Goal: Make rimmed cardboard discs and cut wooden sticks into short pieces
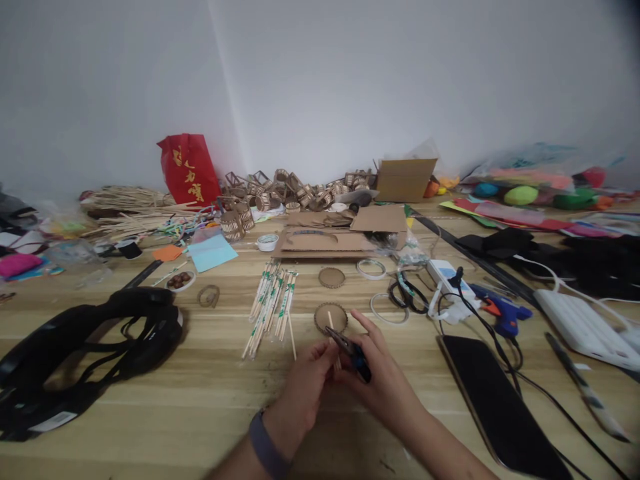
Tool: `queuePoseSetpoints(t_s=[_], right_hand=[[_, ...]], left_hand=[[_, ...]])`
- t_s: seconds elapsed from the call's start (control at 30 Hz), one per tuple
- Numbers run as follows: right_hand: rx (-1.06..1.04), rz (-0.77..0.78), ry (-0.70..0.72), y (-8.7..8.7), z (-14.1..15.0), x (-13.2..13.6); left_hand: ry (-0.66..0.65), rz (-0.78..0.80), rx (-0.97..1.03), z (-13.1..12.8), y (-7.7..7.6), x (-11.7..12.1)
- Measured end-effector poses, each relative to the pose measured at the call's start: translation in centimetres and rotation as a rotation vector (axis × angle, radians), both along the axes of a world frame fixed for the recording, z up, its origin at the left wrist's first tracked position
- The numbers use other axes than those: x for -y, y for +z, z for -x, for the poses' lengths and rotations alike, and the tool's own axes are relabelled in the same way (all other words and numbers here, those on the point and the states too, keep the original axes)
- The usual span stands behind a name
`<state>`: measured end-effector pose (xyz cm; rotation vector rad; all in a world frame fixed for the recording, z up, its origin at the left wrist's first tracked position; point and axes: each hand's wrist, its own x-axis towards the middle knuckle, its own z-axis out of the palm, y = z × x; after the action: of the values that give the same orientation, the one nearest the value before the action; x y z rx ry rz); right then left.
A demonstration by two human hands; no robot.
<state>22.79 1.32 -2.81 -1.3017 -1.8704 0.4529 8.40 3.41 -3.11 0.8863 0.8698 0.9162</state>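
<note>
In the head view my right hand [383,377] is closed round a pair of pliers [359,360] with dark blue and black handles, its index finger stretched forward. The metal jaws lie across a thin wooden stick [330,320]; whether they grip it I cannot tell. Fingers of my left hand [310,377] pinch that stick close to the jaws. Just beyond the tip sits a round cardboard disc with a ridged rim [323,308], and a second disc [332,277] lies farther back. Paper-wrapped chopsticks [273,300] are left of my hands, one bare stick [291,337] beside them.
Black headgear [150,333] lies at the left, a phone [495,393] at the right. Behind the phone are a blue glue gun [507,317], cables and a white power strip [450,280]. Cardboard sheets [325,247], small stick baskets [233,225] and a red bag [189,170] stand farther back.
</note>
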Motion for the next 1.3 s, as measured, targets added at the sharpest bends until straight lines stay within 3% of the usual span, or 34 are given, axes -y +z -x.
queuePoseSetpoints(t_s=[0.27, 0.63, 0.87, 0.97, 1.07, 1.17, 1.3], right_hand=[[-0.042, 0.040, -0.029, -0.6, -0.1, -0.2], [-0.092, -0.020, -0.076, -1.0, 0.2, -0.2], [-0.214, 0.023, -0.057, 0.1, -0.3, -0.6], [-0.365, 0.233, -0.009, 0.7, -0.4, -0.6], [-0.679, 0.603, 0.125, 0.8, -0.1, -0.2], [-0.980, 0.912, 0.236, 0.4, 0.4, 0.1], [-1.111, 1.100, 0.286, 0.2, 0.8, 0.4]], left_hand=[[0.054, -0.026, -0.039, -0.4, 0.7, 0.4], [0.075, -0.109, -0.031, -0.4, 1.3, 0.8], [0.100, -0.147, -0.087, 0.1, 1.8, 0.6], [0.127, -0.119, -0.111, 0.9, 2.2, 0.0], [0.122, -0.149, -0.093, 1.4, 2.1, -0.4], [-0.042, -0.112, 0.043, 1.4, 1.4, -0.4], [-0.184, -0.013, 0.150, 1.0, 1.1, -0.1]])
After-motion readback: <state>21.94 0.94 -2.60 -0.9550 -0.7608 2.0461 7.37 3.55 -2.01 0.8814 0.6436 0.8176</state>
